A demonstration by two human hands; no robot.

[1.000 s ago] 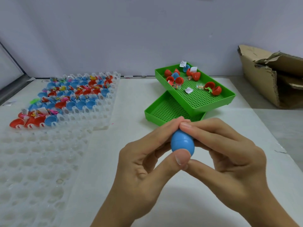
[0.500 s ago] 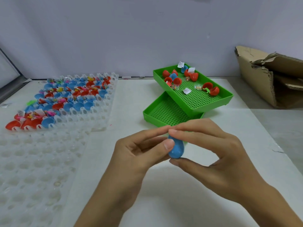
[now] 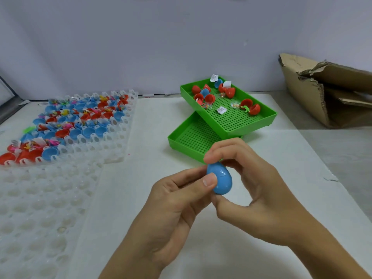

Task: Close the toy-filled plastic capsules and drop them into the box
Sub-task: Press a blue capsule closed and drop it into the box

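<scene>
White table (image 3: 153, 121): two hands (image 3: 177, 200) (image 3: 259, 190) pinch one blue capsule (image 3: 221, 181); two green trays (image 3: 237, 121).

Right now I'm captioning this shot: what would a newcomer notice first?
The closed blue capsule held up at centre, left hand and right hand both pinching it. Behind it, two stacked green trays with open red capsules; far left, a clear tray packed with red and blue halves.

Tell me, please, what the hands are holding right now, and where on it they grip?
A closed blue capsule: right hand pinches its narrow top and bottom end, left hand presses its thumb on the side.
</scene>
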